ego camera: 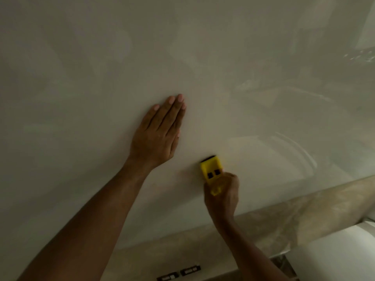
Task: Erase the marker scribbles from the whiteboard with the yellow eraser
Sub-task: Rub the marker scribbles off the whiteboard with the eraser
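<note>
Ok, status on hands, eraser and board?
Left hand flat on whiteboard. Right hand grips yellow eraser, pad against board. No scribbles visible, only faint smears. Nothing in the way.

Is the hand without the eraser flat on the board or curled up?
Flat: the left hand lies spread against the whiteboard, fingers straight and together.

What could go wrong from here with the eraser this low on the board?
The right hand grips the yellow eraser near the whiteboard bottom edge, so a downward stroke might run off onto the beige ledge. The left hand presses flat on the board and could smear residue. The dim, glossy surface may hide faint marks.
</note>
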### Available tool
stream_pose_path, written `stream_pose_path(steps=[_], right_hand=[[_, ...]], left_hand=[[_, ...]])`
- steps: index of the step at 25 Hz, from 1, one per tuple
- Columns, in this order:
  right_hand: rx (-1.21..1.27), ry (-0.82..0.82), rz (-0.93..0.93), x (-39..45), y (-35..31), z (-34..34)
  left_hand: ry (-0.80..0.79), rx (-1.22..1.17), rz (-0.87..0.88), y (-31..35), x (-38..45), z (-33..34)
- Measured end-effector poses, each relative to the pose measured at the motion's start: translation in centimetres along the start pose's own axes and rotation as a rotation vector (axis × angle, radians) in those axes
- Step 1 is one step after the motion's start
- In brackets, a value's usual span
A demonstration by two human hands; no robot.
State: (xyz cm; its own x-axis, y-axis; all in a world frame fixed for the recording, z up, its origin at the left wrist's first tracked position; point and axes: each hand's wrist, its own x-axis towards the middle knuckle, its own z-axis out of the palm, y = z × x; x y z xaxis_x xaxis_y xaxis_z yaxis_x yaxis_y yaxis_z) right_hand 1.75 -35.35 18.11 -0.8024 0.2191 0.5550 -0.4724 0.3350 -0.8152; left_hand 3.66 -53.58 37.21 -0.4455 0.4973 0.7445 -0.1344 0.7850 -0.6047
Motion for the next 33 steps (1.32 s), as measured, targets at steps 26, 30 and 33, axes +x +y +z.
stream_pose_path(steps=[26, 30, 33], right_hand=[[0.116, 0.07, -0.148, -6.2, -6.6, 7.8], [0.148, 0.198, -0.063, -5.4, -6.9, 8.3], [-0.094, -0.039, -0.657, -8.6, -5.3, 10.3]], left_hand=[[-0.076, -0.049, 0.246, -10.0, -6.0, -2.6], [-0.069, -0.023, 0.244, -9.8, -6.0, -2.8], [-0.072, -0.043, 0.246, -9.9, -6.0, -2.8]])
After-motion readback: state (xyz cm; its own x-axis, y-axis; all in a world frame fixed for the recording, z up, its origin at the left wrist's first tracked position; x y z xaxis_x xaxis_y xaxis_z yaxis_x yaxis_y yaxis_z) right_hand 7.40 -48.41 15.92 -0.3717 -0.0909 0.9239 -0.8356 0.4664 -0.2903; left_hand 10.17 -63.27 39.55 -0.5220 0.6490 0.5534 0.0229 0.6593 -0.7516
